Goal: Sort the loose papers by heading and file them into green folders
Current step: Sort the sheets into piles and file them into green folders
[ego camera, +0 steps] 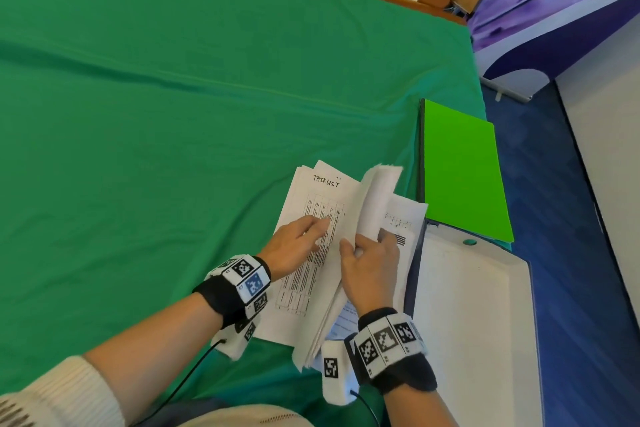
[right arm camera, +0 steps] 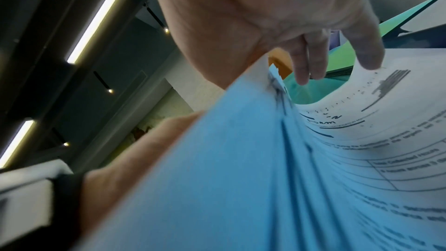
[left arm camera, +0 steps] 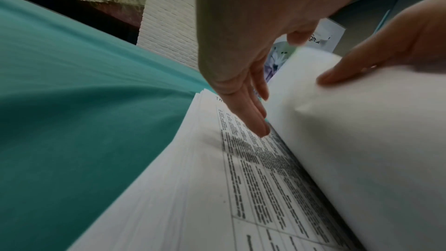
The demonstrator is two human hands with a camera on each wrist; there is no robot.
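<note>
- Fingers of the left hand lie flat and straight on the sheet headed TASKLIST, pinning that pile so it won't slide.
- Right hand curls round a lifted sheaf of papers, likely peeling it back to read headings.
- Green folder waits just right, closed, on the green cloth; a white tray is nearer.

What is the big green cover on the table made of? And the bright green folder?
Cover: looks like matte cloth; it shows creases and soft folds. Folder: probably smooth card or plastic; it lies flat and stiff with sharp corners, which one I can't tell.
</note>
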